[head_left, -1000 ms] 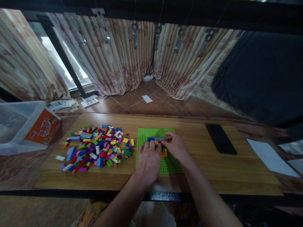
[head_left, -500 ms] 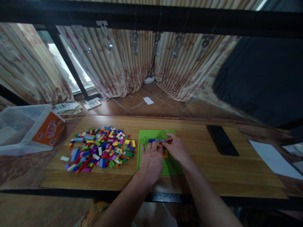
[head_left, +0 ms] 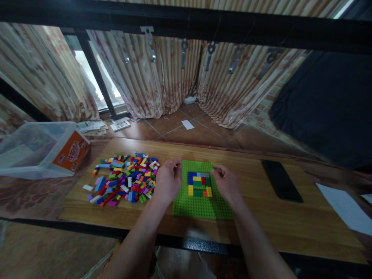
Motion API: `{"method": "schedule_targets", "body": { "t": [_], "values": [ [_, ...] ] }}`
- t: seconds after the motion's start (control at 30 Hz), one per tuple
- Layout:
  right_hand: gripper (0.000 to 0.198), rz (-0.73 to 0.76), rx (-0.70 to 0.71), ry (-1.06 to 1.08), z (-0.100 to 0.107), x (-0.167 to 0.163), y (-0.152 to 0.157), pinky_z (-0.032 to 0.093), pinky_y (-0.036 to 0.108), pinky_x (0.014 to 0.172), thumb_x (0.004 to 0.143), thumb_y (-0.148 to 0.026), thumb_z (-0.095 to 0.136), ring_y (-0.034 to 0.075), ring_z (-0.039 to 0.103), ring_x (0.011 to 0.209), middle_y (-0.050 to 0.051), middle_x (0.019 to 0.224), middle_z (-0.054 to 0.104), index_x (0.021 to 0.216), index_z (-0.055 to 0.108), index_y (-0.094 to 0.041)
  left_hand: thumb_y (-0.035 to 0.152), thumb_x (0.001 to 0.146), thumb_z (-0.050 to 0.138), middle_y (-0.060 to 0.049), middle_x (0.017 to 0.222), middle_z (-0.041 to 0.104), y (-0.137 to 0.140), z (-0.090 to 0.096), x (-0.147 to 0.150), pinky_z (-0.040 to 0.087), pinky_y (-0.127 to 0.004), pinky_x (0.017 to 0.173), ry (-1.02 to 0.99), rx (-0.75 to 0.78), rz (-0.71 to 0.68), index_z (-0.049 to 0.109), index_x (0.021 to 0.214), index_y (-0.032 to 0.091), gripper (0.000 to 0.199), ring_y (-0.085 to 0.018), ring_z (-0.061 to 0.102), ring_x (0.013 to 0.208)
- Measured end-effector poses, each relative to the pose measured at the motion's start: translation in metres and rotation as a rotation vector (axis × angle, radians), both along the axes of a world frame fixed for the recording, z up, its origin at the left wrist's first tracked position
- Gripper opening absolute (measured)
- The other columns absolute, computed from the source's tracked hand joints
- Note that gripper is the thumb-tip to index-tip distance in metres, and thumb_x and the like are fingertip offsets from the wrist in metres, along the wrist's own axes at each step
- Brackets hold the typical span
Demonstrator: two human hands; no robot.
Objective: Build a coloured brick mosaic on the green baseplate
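My left hand (head_left: 168, 181) hovers at the left edge of a green studded baseplate (head_left: 200, 209), beside the brick pile. Its fingers are loosely bent with a gap at the thumb, and no brick shows in them. Over the right edge of the baseplate is my right hand (head_left: 228, 185), fingers bent and slightly apart, nothing visible between them. Between the hands, a compact patch of toy building bricks (head_left: 199, 185) in blue, yellow, red, green and orange is set on the baseplate, with neither hand touching it. The loose toy bricks (head_left: 124, 180) lie heaped to the left.
A clear plastic bin (head_left: 37, 151) with an orange label stands at the far left. A black phone (head_left: 281, 180) lies on the wooden board (head_left: 252, 221) to the right, with white paper (head_left: 343, 205) beyond it. Striped curtains (head_left: 171, 77) hang behind.
Both hands have come up off the bricks and moved apart, the left toward the pile, the right to the baseplate's right side. The brick patch is now uncovered. The view has shifted slightly.
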State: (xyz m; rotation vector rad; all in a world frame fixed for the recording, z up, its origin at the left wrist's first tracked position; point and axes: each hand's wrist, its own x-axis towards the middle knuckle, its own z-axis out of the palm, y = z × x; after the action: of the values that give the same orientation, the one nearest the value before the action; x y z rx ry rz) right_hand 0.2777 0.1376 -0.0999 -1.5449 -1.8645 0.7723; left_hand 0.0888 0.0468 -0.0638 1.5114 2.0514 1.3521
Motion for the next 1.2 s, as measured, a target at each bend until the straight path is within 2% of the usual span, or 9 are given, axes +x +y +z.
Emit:
{"method": "schedule_targets", "body": {
  "t": [0.1, 0.23, 0.4, 0.5, 0.7, 0.8, 0.93, 1.2],
  "values": [
    [0.035, -0.029, 0.036, 0.031, 0.004, -0.002, -0.002, 0.049, 0.036, 0.074, 0.080, -0.039, 0.052, 0.023, 0.067, 0.076, 0.010, 0.083, 0.073, 0.100, 0.070, -0.016, 0.025, 0.085, 0.053, -0.006, 0.088, 0.071, -0.001, 0.003, -0.016, 0.050, -0.027, 0.068, -0.144, 0.095, 0.096, 0.069, 0.097, 0.018, 0.021, -0.017, 0.065, 0.076],
    [0.034, -0.013, 0.083, 0.099, 0.007, -0.006, -0.006, 0.050, 0.038, 0.078, 0.080, -0.038, 0.053, 0.023, 0.067, 0.081, 0.011, 0.090, 0.074, 0.099, 0.071, -0.016, 0.030, 0.082, 0.056, -0.001, 0.067, 0.065, -0.004, 0.012, -0.035, 0.043, -0.022, 0.054, -0.333, 0.201, 0.243, 0.070, 0.080, 0.017, 0.019, -0.013, 0.058, 0.060],
    [0.031, 0.038, 0.136, 0.165, 0.013, -0.019, -0.019, 0.050, 0.037, 0.081, 0.083, -0.039, 0.054, 0.023, 0.067, 0.086, 0.010, 0.095, 0.074, 0.096, 0.071, -0.017, 0.031, 0.077, 0.059, 0.002, 0.057, 0.057, -0.011, 0.026, -0.058, 0.038, -0.019, 0.050, -0.564, 0.354, 0.388, 0.065, 0.066, 0.016, 0.020, -0.009, 0.050, 0.052],
    [0.028, 0.122, 0.157, 0.170, 0.017, -0.032, -0.035, 0.050, 0.036, 0.081, 0.085, -0.039, 0.054, 0.021, 0.066, 0.086, 0.008, 0.095, 0.073, 0.097, 0.070, -0.019, 0.035, 0.076, 0.060, 0.002, 0.056, 0.054, -0.015, 0.029, -0.068, 0.039, -0.018, 0.050, -0.737, 0.421, 0.397, 0.059, 0.062, 0.015, 0.024, -0.008, 0.048, 0.051],
    [0.018, 0.502, 0.227, 0.036, 0.015, -0.063, -0.076, 0.047, 0.035, 0.081, 0.089, -0.026, 0.052, 0.019, 0.062, 0.086, 0.004, 0.090, 0.069, 0.097, 0.067, -0.022, 0.034, 0.072, 0.064, 0.003, 0.056, 0.053, -0.020, 0.033, -0.077, 0.039, -0.017, 0.048, -1.027, 0.452, 0.367, 0.054, 0.061, 0.016, 0.024, -0.007, 0.048, 0.049],
    [0.019, 0.622, 0.254, -0.046, 0.009, -0.075, -0.089, 0.045, 0.037, 0.085, 0.089, -0.022, 0.052, 0.021, 0.060, 0.092, 0.005, 0.096, 0.069, 0.102, 0.066, -0.022, 0.033, 0.072, 0.066, 0.003, 0.057, 0.054, -0.023, 0.035, -0.077, 0.041, -0.018, 0.050, -1.090, 0.452, 0.348, 0.054, 0.064, 0.015, 0.023, -0.006, 0.048, 0.049],
    [0.021, 0.669, 0.282, -0.110, 0.001, -0.085, -0.095, 0.043, 0.039, 0.087, 0.087, -0.019, 0.053, 0.022, 0.058, 0.095, 0.006, 0.101, 0.068, 0.105, 0.065, -0.022, 0.034, 0.074, 0.067, 0.003, 0.058, 0.055, -0.025, 0.038, -0.077, 0.043, -0.017, 0.052, -1.120, 0.446, 0.335, 0.054, 0.065, 0.015, 0.025, -0.006, 0.049, 0.048],
    [0.022, 0.655, 0.286, -0.139, -0.006, -0.097, -0.095, 0.043, 0.038, 0.086, 0.088, -0.018, 0.052, 0.023, 0.056, 0.096, 0.007, 0.100, 0.066, 0.107, 0.064, -0.021, 0.035, 0.077, 0.065, 0.003, 0.056, 0.053, -0.026, 0.038, -0.078, 0.041, -0.016, 0.048, -1.146, 0.419, 0.330, 0.053, 0.064, 0.016, 0.026, -0.006, 0.048, 0.047]
  ]
}}
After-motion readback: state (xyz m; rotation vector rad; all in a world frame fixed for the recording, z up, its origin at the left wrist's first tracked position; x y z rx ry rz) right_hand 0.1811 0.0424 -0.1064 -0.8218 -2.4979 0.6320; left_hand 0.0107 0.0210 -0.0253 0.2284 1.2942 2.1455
